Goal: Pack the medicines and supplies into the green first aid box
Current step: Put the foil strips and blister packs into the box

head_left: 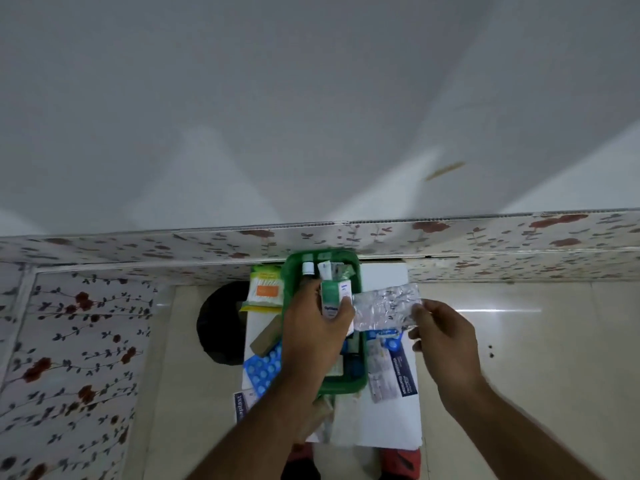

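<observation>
Blurred view over the green box [290,271]
My left hand [313,332] grips a small carton [333,299] (label unreadable); my right hand [441,336] pinches a silver blister strip [384,304].

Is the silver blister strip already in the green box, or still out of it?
Out. The right hand pinches the silver blister strip in the air beside the green first aid box, just past its right rim.

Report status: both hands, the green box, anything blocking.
Left hand grips small green-white carton over green box. Right hand pinches silver blister strip at box's right edge. Box partly filled. Nothing blocking.
</observation>
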